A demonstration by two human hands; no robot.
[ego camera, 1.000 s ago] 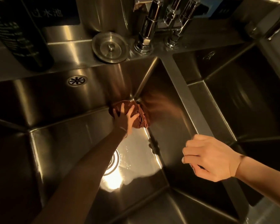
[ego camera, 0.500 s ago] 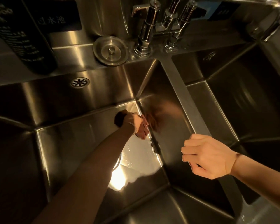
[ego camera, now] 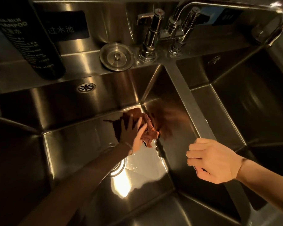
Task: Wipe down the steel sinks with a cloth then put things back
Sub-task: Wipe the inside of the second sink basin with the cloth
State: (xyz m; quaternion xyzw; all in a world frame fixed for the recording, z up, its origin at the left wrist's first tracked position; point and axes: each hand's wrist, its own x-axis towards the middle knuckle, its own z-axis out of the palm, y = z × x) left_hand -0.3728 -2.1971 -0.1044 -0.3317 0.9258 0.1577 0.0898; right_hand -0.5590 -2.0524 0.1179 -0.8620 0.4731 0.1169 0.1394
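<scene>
My left hand (ego camera: 132, 132) reaches deep into the left steel sink (ego camera: 75, 141) and presses a crumpled brown cloth (ego camera: 149, 129) flat-fingered against the floor at the far right corner. The cloth touches the right wall, which mirrors it as a brown blur. My right hand (ego camera: 214, 160) hovers over the divider between the two sinks with its fingers curled, holding nothing I can see. The right sink (ego camera: 252, 101) lies dark beyond it.
On the back ledge lie a round steel drain cover (ego camera: 116, 56) and a tall black shampoo bottle (ego camera: 31, 41). A chrome faucet (ego camera: 155, 35) rises behind the divider. The left sink's drain (ego camera: 119, 165) sits under my forearm, and an overflow grille (ego camera: 86, 87) is in the back wall.
My left hand with the cloth slid back from the far corner along the sink floor, then forward into the corner again, fingers spread over the cloth. The right hand stayed nearly still.
</scene>
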